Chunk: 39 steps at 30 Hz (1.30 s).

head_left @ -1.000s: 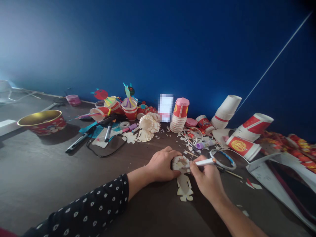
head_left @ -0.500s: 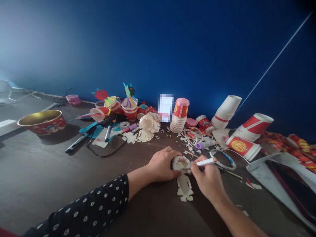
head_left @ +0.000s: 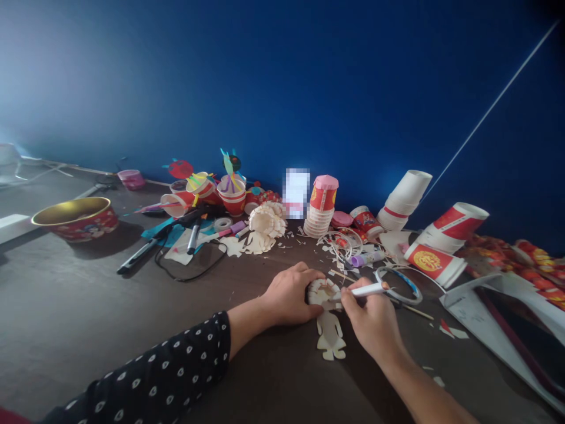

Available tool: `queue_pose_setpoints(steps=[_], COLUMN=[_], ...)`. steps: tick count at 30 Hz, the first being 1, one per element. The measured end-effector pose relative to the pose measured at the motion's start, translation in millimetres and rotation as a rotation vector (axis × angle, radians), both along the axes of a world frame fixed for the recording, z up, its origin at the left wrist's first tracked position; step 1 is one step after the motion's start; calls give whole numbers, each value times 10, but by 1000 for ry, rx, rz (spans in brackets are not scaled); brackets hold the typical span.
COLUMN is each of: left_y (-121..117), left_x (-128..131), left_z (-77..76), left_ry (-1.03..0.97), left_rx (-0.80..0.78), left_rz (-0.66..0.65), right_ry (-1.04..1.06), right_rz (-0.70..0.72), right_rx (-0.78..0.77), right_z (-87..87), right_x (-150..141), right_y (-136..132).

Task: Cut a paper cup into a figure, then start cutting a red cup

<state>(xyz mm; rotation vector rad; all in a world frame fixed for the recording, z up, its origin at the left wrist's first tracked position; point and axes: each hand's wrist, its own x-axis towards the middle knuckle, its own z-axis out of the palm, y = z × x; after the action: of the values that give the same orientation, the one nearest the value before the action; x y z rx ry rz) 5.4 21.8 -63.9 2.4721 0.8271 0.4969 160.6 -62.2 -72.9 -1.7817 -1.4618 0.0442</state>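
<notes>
A cream paper doll (head_left: 331, 337) lies flat on the dark table, its head ringed by a ruffled paper edge. My left hand (head_left: 289, 294) curves round the left side of that head, fingers above and thumb below, holding it against the table. A white marker pen (head_left: 367, 290) is pinched in my right hand (head_left: 373, 321), its back end pointing right. The pen's tip is at the right side of the doll's head, partly hidden by my fingers.
Behind my hands stand a stack of red and white paper cups (head_left: 321, 206), ruffled paper pieces (head_left: 265, 222) and paper scraps. A hot glue gun (head_left: 194, 219) with its cable lies back left, near a gold-lined bowl (head_left: 77, 221). At right are leaning cups (head_left: 459, 224) and a dark phone (head_left: 521, 335).
</notes>
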Motion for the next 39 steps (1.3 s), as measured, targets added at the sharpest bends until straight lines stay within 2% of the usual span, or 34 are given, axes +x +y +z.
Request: queue_pose_setpoints(steps=[3, 10, 16, 29, 34, 39], left_y=[2, 0, 1, -12, -3, 9], left_x=[-5, 0, -3, -4, -9, -7], left_z=[2, -1, 5, 4, -11, -22], left_ry=[-6, -4, 14, -1, 5, 16], left_rx=[3, 7, -3, 18, 26, 21], left_rz=[-6, 9, 2, -16, -15, -9], right_ry=[144, 691, 908, 763, 646, 523], right_rz=[7, 37, 95, 155, 111, 92], right_rx=[31, 231, 230, 54, -76, -95], right_z=[17, 34, -17, 56, 18, -43], right_x=[-11, 11, 58, 11, 8, 31], right_y=[-25, -58, -24, -72, -34, 0])
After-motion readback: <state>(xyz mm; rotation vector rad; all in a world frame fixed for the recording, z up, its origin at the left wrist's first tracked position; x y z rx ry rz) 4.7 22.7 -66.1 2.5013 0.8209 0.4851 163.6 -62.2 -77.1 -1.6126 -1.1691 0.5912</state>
